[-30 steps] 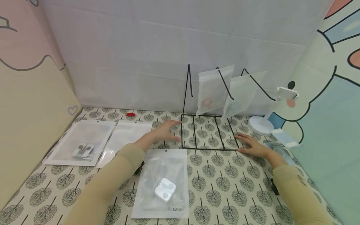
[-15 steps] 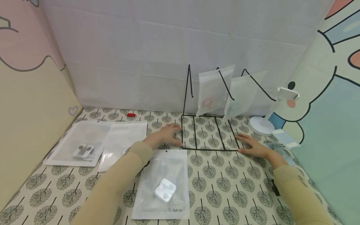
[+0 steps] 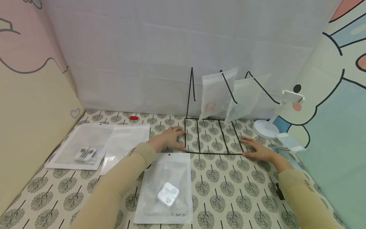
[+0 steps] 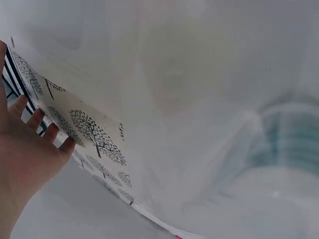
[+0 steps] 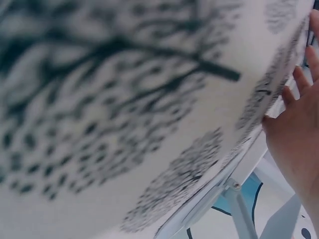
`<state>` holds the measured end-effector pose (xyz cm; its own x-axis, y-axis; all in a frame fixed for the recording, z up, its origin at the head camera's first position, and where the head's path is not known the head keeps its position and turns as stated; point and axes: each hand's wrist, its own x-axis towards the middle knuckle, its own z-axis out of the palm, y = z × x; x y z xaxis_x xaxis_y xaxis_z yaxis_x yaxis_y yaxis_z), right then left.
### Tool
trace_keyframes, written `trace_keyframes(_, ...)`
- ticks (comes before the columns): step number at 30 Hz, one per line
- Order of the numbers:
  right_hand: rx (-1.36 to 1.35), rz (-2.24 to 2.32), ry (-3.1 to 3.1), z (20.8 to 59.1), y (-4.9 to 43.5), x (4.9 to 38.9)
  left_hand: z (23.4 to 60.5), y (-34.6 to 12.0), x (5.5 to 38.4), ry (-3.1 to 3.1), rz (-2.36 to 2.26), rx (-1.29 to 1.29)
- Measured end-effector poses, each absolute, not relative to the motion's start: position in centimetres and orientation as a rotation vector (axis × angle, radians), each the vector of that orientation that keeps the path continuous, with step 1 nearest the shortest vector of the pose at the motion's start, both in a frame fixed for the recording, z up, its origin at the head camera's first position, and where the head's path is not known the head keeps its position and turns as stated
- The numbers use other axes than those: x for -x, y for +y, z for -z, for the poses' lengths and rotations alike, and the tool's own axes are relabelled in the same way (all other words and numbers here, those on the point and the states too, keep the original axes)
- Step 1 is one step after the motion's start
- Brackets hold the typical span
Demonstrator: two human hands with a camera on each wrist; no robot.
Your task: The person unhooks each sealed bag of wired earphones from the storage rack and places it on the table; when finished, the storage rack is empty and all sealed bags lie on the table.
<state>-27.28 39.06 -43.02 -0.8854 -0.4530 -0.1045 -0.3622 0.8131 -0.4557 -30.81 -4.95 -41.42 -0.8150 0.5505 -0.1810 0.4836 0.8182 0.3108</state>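
Well left of the wire display rack [image 3: 223, 136], an earphone bag [image 3: 88, 135] and a clear zip bag [image 3: 128, 135] lie overlapping. A boxed-earphone bag [image 3: 152, 178] lies near the rack's front left corner. The left hand [image 3: 171, 138], fingers extended, thumb apart, touches the rack's left side. Two hanging bags, one left [image 3: 213, 92], one right [image 3: 243, 98], occupy its middle and right hooks. The right hand [image 3: 258, 151], fingers extended, touches its right edge. Probable step: positioning the rack between both hands; next move calls for even pressure.

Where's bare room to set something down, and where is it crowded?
Bare cloth lies between the front pouch and right sleeve, and before the left pouches, beside the left sleeve. Crowded: around the left hand, between those pouches and the rack.
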Motion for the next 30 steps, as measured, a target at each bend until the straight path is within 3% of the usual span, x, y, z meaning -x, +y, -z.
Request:
trace_keyframes(7,0.584,0.667,2.776,41.8,37.9,27.4,42.0,-5.3,31.1,2.77,-0.324,-0.85)
trace_keyframes(14,0.556,0.695,2.918,39.8,33.3,27.1,42.7,-5.4,31.4,2.811,-0.275,-0.89)
trace_keyframes(23,0.704,1.044,2.961,37.0,28.1,27.6,42.8,-5.3,31.5,2.829,-0.26,-0.894)
trace_keyframes(30,0.662,1.365,2.871,35.4,25.8,28.6,42.7,-5.5,31.4,2.823,-0.255,-0.895)
